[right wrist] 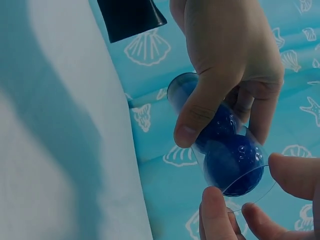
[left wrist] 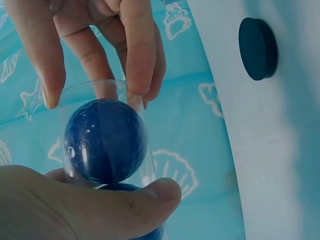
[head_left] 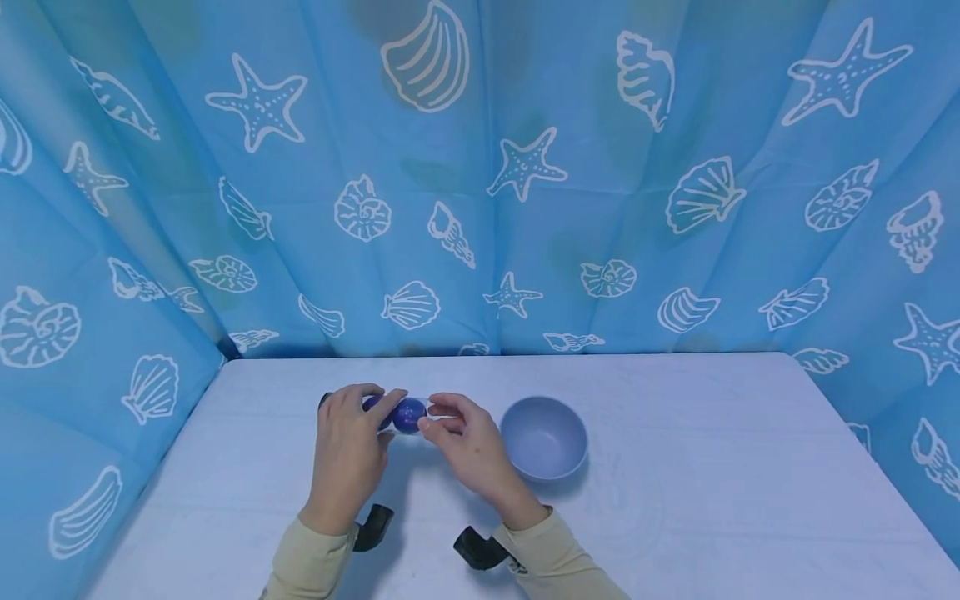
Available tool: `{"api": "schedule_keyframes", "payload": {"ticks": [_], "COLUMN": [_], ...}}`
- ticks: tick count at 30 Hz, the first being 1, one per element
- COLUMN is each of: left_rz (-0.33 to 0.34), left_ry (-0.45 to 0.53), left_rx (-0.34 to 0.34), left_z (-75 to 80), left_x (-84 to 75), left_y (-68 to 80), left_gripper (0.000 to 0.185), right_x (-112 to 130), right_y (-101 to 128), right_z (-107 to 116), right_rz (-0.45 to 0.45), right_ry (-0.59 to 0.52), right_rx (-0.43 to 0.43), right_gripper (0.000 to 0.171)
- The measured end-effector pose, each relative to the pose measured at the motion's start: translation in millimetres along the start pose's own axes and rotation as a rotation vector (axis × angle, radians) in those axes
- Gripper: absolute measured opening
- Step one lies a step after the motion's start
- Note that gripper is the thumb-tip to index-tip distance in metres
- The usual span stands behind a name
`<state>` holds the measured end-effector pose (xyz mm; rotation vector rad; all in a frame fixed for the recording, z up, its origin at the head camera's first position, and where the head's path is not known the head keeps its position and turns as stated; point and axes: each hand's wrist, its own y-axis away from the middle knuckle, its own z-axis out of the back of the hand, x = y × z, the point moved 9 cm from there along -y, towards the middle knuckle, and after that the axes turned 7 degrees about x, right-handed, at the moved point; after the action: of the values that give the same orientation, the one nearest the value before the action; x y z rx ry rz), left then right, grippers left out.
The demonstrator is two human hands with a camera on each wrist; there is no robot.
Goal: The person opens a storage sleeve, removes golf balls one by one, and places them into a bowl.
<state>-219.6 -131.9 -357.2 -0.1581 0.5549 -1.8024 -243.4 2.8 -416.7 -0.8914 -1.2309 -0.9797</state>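
Note:
Between both hands is a clear tube (right wrist: pixel 181 95) holding blue dimpled golf balls. One golf ball (left wrist: pixel 105 142) sits near the open rim, and a second golf ball (right wrist: pixel 220 122) lies behind it, partly covered by fingers. My left hand (head_left: pixel 348 450) grips the tube around its side, thumb across the near wall. My right hand (head_left: pixel 476 450) holds the rim end, with thumb and fingertips spread around the edge. The tube lies roughly sideways in the head view, its dark far end by the left hand.
A blue-purple bowl (head_left: pixel 545 437) stands on the white table (head_left: pixel 697 467), just right of my right hand. Black elbow-shaped pieces (head_left: pixel 373 528) sit at the wrists. A blue curtain (head_left: pixel 487 208) with shells and starfish hangs behind the table and at its sides.

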Motion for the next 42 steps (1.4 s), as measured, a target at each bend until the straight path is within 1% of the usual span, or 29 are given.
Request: {"api": "schedule_keyframes", "payload": {"ticks": [7, 12, 20, 23, 29, 35, 42], "left_rz": [-0.001, 0.002, 0.004, -0.009, -0.045, -0.050, -0.081], "left_ry": [-0.019, -0.043, -0.058, -0.064, -0.085, -0.123, -0.144], "left_rx": [-0.012, -0.016, -0.013, -0.025, -0.060, -0.069, -0.100], "left_z": [2.2, 3.7, 5.9, 7.1, 9.7, 11.1, 15.1], "left_x": [-0.6, -1.0, -2.2, -3.9, -8.1, -10.8, -17.1], "left_y": [0.3, 0.0, 0.1, 0.5, 0.8, 1.5, 2.0], "left_gripper": [0.050, 0.049, 0.046, 0.043, 0.040, 0.040, 0.036], "right_x": [-6, -9, -10, -11, -14, -17, -19], "right_y": [-1, 0, 0, 0, -3, -4, -4], "right_z": [-2, -6, -9, -10, -12, -15, -17], "right_rz": [-0.035, -0.071, -0.085, -0.082, -0.060, -0.073, -0.085], "right_ry": [-0.048, -0.106, -0.200, -0.223, -0.311, -0.357, -0.406], "right_rx": [0.017, 0.037, 0.047, 0.055, 0.088, 0.123, 0.142], "right_gripper": [0.049, 0.050, 0.048, 0.047, 0.046, 0.047, 0.048]}}
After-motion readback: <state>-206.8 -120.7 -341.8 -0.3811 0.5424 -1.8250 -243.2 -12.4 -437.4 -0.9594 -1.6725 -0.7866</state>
